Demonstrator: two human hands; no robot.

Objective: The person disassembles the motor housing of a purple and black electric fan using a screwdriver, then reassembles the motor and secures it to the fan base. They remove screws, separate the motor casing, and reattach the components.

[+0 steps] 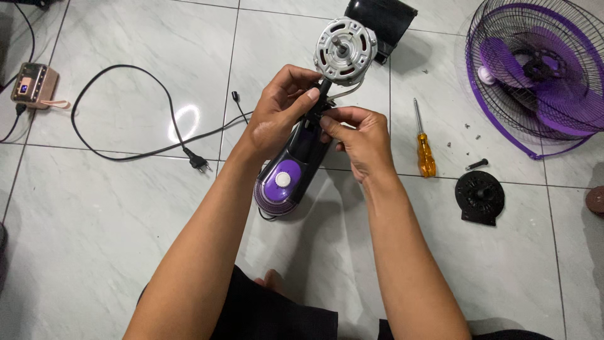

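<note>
Risk: bare motor [345, 50] is sitting top-heavy on the fan neck [308, 135], could be tipping if grip is slipping. Left hand [277, 116] is closing around the neck under the motor; right hand [358, 138] is pinching a small part there, above the floor [113, 239].

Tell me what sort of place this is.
Probably a home floor used as a makeshift repair spot, not a workshop: pale marble-look floor tiles, a dismantled fan with its motor bared, the purple fan guard set aside, and a screwdriver among loose screws.
</note>
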